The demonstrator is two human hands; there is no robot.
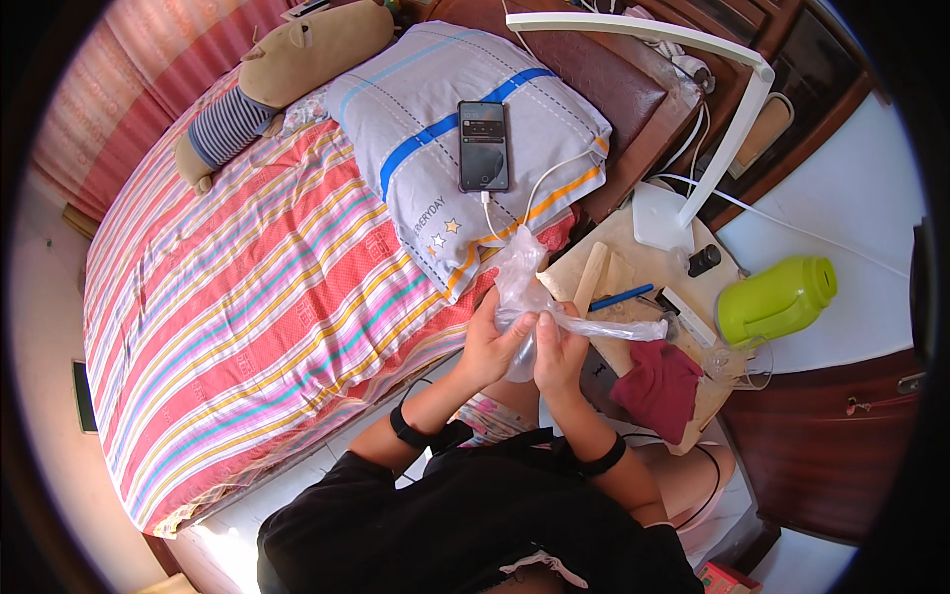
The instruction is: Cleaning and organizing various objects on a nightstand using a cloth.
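Both my hands hold a crumpled, translucent plastic bag (523, 278) in front of my body. My left hand (490, 345) grips it from the left, thumb pressed near the middle. From the other side my right hand (557, 349) pinches it, so the two thumbs nearly meet. One part of the bag stands up above the fingers towards the pillow. A long twisted strip of it (620, 328) stretches right, over the small table. Below the thumbs a clear, rounded part hangs between the palms; what it contains, if anything, I cannot tell.
A small table (568, 275) at right bears a white desk lamp (663, 215), a blue pen (622, 297), a dark red cloth (659, 390) and a glass (757, 364). Beyond it is a green thermos jug (775, 299). A charging phone (483, 146) lies on a pillow (415, 96) on the bed (274, 312).
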